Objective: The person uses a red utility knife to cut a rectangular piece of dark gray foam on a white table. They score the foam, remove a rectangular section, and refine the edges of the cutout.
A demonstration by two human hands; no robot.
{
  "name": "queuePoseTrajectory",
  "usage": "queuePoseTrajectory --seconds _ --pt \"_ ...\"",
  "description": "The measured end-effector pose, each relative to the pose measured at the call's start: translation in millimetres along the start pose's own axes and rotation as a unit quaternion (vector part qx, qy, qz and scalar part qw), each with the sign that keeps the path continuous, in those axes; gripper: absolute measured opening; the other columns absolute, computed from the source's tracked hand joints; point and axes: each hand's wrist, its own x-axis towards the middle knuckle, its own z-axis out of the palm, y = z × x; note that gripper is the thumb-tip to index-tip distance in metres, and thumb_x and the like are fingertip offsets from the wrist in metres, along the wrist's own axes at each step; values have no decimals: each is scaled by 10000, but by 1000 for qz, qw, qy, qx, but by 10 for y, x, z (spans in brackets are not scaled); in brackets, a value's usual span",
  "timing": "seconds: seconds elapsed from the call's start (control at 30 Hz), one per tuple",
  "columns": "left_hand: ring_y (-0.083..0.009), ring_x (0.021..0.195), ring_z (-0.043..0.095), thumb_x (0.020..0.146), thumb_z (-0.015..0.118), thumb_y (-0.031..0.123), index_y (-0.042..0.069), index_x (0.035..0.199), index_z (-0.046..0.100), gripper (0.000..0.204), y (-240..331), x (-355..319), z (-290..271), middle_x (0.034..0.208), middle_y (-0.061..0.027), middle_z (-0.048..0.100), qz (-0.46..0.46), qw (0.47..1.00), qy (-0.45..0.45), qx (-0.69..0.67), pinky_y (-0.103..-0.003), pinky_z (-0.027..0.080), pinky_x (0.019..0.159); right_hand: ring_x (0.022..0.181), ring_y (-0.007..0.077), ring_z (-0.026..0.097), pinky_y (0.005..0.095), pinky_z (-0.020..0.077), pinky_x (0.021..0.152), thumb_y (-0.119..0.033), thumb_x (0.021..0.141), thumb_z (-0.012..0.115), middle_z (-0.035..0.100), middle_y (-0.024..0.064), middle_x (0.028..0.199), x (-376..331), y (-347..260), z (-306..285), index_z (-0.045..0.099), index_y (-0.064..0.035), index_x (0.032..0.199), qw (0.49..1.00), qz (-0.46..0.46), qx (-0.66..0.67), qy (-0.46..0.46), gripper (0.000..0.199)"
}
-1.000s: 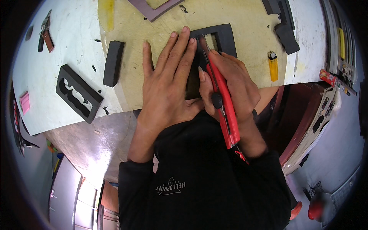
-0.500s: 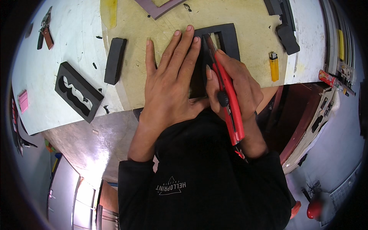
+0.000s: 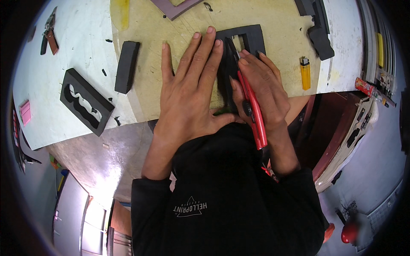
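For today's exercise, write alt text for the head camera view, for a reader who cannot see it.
Seen from above, a left hand presses flat on a black foam frame while the right hand holds a red utility knife to it, on a yellowish cutting mat. Other black foam pieces and a yellow lighter lie nearby.
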Motion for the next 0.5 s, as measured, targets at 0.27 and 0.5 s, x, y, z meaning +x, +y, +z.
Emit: queuePoseTrajectory --seconds 0.27,0.5 --pt "-360 1521 364 565 866 616 31 1584 374 1273 -22 -13 41 1655 -186 347 7 1000 4 18 -642 78 1243 1142 363 714 511 537 1025 65 841 724 729 227 1150 -25 27 36 688 67 1214 1000 -13 18 3 375" --pt "-364 1510 382 595 845 614 34 1573 396 1222 -35 -19 53 1646 -179 364 12 1000 16 19 -650 97 1238 1138 364 715 517 536 1033 74 835 720 727 236 1153 -25 26 27 685 73 1207 1000 -8 24 -3 374"
